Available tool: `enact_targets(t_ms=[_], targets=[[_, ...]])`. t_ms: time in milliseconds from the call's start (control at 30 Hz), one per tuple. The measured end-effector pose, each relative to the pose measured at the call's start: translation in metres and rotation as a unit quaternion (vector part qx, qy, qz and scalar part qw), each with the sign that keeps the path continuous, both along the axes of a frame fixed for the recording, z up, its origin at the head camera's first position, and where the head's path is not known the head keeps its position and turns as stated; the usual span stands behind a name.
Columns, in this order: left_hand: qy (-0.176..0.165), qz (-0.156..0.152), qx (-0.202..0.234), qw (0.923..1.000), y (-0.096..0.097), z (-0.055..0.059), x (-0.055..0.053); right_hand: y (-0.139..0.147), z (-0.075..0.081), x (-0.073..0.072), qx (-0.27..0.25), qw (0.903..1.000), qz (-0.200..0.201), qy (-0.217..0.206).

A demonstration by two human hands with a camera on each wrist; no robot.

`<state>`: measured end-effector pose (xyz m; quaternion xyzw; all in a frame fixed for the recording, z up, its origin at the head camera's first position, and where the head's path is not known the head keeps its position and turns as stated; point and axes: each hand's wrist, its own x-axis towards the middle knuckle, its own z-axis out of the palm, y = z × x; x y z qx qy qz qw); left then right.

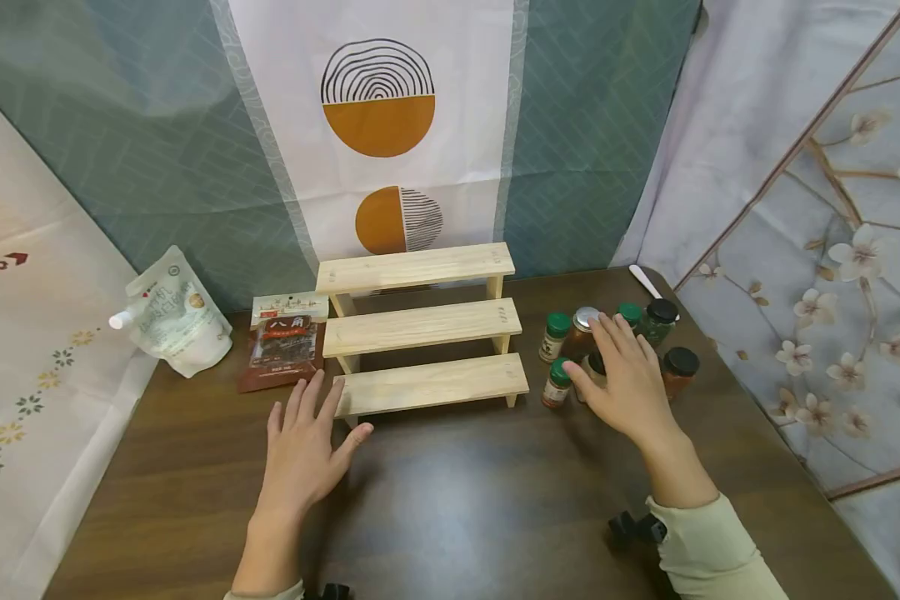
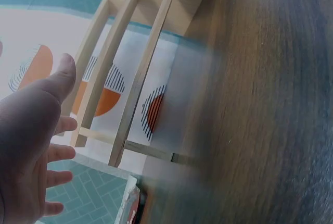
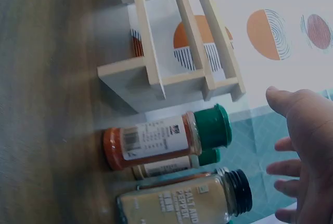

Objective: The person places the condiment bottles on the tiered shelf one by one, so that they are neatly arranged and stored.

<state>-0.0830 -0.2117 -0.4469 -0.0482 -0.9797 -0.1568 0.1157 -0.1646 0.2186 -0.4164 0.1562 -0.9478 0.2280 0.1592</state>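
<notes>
A three-step pale wooden rack [image 1: 427,327] stands at the middle back of the table, its steps bare. My left hand [image 1: 300,454] is off the rack's front left corner, fingers spread and holding nothing. Just beyond its fingertips lies a brown-and-clear packet [image 1: 283,343] of dried spice. Over a cluster of spice jars right of the rack hovers my right hand [image 1: 630,387], empty, fingers extended, hiding part of them. In the right wrist view, a green-capped jar of red spice [image 3: 156,140] and a black-lidded salt and pepper jar [image 3: 177,203] stand below the thumb.
A white spouted pouch [image 1: 183,321] leans at the back left. A white spoon [image 1: 645,282] is behind the jars, and a black-lidded jar [image 1: 679,371] stands at their right. Hanging cloth [image 1: 592,167] borders the table's back and sides.
</notes>
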Motion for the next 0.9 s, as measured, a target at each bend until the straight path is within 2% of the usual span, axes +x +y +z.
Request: enact_targets(t_ms=[167,333,567,733,900], targets=[[0.000,0.003,0.015,0.9999,-0.002,0.000,0.001,0.005,0.004,-0.013,-0.026,0.9993,0.022,0.018],[0.017,0.001,0.053,0.9984,-0.004,-0.004,0.000,0.012,0.007,-0.030,-0.035,0.9982,0.041,0.026],[0.040,0.013,0.115,0.9925,-0.008,-0.016,-0.002,0.015,0.005,-0.051,-0.027,0.9973,0.066,-0.019],[0.033,0.037,0.178,0.9827,-0.010,-0.024,-0.001,0.014,0.002,-0.062,-0.011,0.9961,0.070,-0.053],[0.032,0.061,0.242,0.9677,-0.010,-0.033,-0.002,0.009,0.000,-0.074,0.012,0.9927,0.091,-0.078]])
